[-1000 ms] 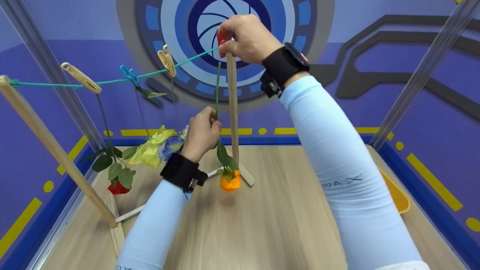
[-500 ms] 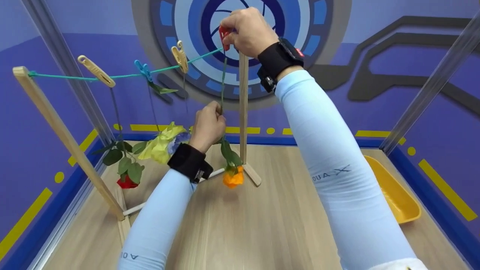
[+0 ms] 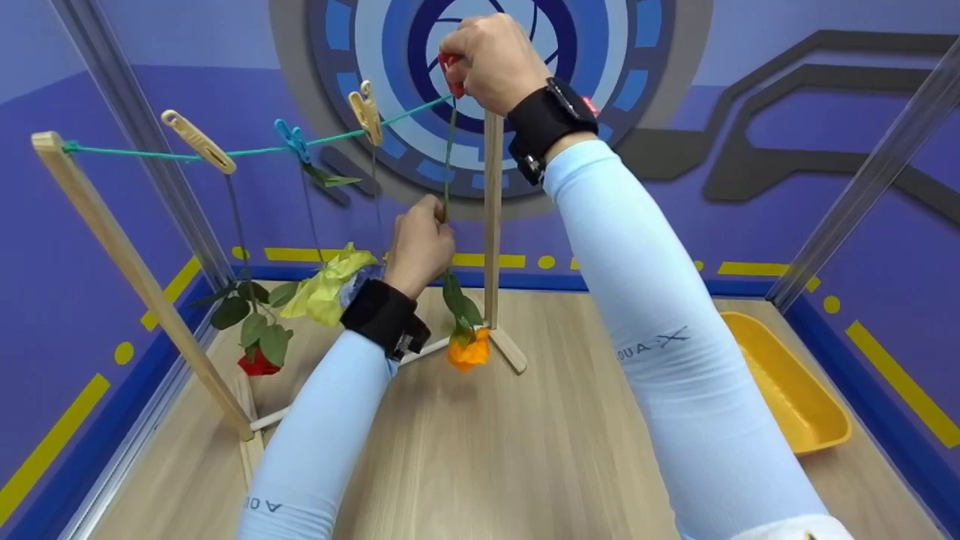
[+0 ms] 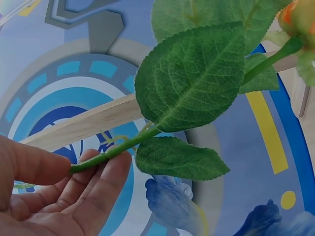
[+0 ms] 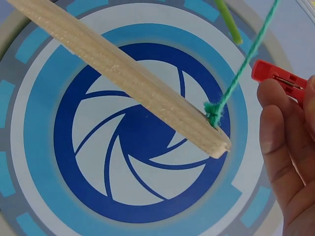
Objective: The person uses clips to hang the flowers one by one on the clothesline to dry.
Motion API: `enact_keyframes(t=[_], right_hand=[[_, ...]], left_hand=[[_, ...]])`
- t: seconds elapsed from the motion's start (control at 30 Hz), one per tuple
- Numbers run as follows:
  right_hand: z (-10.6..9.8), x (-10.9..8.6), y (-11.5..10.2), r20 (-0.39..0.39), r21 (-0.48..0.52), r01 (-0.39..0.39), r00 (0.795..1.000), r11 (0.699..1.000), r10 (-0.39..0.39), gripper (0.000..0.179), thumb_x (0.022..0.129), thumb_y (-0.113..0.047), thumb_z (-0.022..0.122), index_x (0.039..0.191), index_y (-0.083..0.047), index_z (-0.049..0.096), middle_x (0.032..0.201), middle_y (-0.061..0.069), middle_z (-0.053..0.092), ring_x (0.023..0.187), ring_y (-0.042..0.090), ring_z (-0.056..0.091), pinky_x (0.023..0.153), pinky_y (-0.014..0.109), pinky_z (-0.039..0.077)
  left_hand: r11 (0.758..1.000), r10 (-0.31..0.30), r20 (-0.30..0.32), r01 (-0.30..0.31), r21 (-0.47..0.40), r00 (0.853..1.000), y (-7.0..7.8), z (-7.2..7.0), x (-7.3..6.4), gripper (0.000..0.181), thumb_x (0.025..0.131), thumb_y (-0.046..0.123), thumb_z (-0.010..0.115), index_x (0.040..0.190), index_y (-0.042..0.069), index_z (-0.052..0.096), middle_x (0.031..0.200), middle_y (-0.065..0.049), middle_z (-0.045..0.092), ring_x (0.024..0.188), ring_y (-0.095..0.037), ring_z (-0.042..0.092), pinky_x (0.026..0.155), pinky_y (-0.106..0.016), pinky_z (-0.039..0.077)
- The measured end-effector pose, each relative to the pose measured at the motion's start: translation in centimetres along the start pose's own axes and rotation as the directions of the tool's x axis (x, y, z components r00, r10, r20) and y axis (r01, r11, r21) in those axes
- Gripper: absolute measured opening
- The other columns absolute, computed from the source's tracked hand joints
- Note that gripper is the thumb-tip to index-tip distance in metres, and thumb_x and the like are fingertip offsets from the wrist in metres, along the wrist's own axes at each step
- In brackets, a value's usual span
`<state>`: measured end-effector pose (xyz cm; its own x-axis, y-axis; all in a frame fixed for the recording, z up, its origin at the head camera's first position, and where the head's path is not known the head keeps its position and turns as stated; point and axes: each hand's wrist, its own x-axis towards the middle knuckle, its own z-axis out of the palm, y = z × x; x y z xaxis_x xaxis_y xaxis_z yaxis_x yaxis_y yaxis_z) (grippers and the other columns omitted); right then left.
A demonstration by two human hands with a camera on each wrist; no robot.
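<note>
My left hand (image 3: 421,244) pinches the green stem (image 4: 93,161) of an orange artificial flower (image 3: 469,350), which hangs head down. The stem's cut end reaches up close to the teal string (image 5: 246,61). Above, my right hand (image 3: 495,64) holds a red clothespin (image 5: 280,78) between thumb and fingers, beside the string near the right wooden post (image 3: 491,217). In the right wrist view the clothespin stands apart from the string and the stem. Whether its jaws are spread cannot be made out.
Along the string sit a beige clothespin (image 3: 199,142) above a red rose (image 3: 259,364), a blue clothespin (image 3: 292,140), and another beige clothespin (image 3: 366,116). A yellow flower (image 3: 330,289) and a partly hidden blue flower (image 4: 170,204) hang below. A yellow tray (image 3: 814,442) stands at right.
The head view has shifted, so the stand appears further right and the yellow tray shows more. The stem's upper end has come nearer the red clothespin. Both hands keep their holds.
</note>
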<state>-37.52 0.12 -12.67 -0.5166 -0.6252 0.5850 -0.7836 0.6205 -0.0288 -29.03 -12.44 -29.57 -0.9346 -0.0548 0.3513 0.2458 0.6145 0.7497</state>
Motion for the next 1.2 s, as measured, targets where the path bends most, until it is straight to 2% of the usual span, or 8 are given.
enact_keyframes(t=[0.2,0.5,0.67,0.8,0.93,1.2], right_hand=[[0.3,-0.1,0.3,-0.007,-0.008,-0.006,1.0,1.0,0.006,0.028,0.107,-0.001,0.048,0.117,0.001,0.074,0.113,0.02,0.069,0.101,0.032,0.065,0.085,0.037,0.055],[0.7,-0.2,0.4,-0.023,-0.019,-0.021,1.0,1.0,0.021,0.028,0.108,-0.003,0.048,0.117,0.0,0.075,0.113,0.019,0.069,0.102,0.031,0.065,0.081,0.034,0.052],[1.1,-0.1,0.3,-0.046,-0.028,-0.039,0.998,0.999,0.038,0.027,0.108,-0.005,0.05,0.117,-0.002,0.075,0.112,0.018,0.069,0.105,0.031,0.066,0.081,0.034,0.051],[1.7,-0.1,0.2,-0.031,-0.024,-0.034,0.999,0.999,0.033,0.025,0.107,-0.004,0.052,0.116,-0.001,0.076,0.111,0.017,0.069,0.104,0.03,0.067,0.083,0.033,0.053],[1.9,-0.2,0.3,-0.025,-0.017,-0.035,0.999,0.999,0.035,0.025,0.107,-0.003,0.053,0.116,-0.001,0.076,0.109,0.017,0.07,0.103,0.029,0.068,0.085,0.034,0.055],[2.1,-0.6,0.7,0.016,-0.017,-0.018,1.0,1.0,0.018,0.023,0.105,-0.003,0.055,0.113,0.001,0.076,0.107,0.017,0.071,0.101,0.029,0.069,0.086,0.034,0.056]], left_hand=[[1.0,-0.013,-0.006,0.013,0.017,1.0,0.1,0.2,0.2,0.012,0.108,0.001,0.038,0.102,0.003,0.049,0.077,-0.009,0.04,0.063,-0.02,0.028,0.067,-0.037,0.026],[0.999,0.013,-0.042,-0.012,0.031,0.999,0.1,0.3,0.6,0.018,0.106,-0.003,0.037,0.092,0.008,0.035,0.074,-0.005,0.024,0.065,-0.019,0.018,0.069,-0.037,0.021],[1.0,0.0,-0.035,0.001,0.028,0.999,0.0,0.3,0.8,0.018,0.106,-0.003,0.037,0.092,0.008,0.037,0.074,-0.006,0.027,0.063,-0.019,0.021,0.069,-0.037,0.023],[0.999,-0.027,-0.026,0.028,0.041,0.999,0.1,0.4,0.8,0.014,0.106,-0.002,0.038,0.095,0.007,0.04,0.074,-0.007,0.029,0.062,-0.019,0.021,0.067,-0.037,0.023],[0.999,-0.027,-0.029,0.028,0.046,0.999,0.2,0.4,1.1,0.013,0.106,-0.003,0.039,0.097,0.006,0.043,0.073,-0.007,0.032,0.061,-0.019,0.022,0.066,-0.037,0.024],[0.999,-0.018,-0.033,0.019,0.029,0.999,0.6,0.7,1.2,0.012,0.104,-0.005,0.039,0.098,0.006,0.042,0.073,-0.006,0.026,0.066,-0.019,0.018,0.069,-0.038,0.022]])
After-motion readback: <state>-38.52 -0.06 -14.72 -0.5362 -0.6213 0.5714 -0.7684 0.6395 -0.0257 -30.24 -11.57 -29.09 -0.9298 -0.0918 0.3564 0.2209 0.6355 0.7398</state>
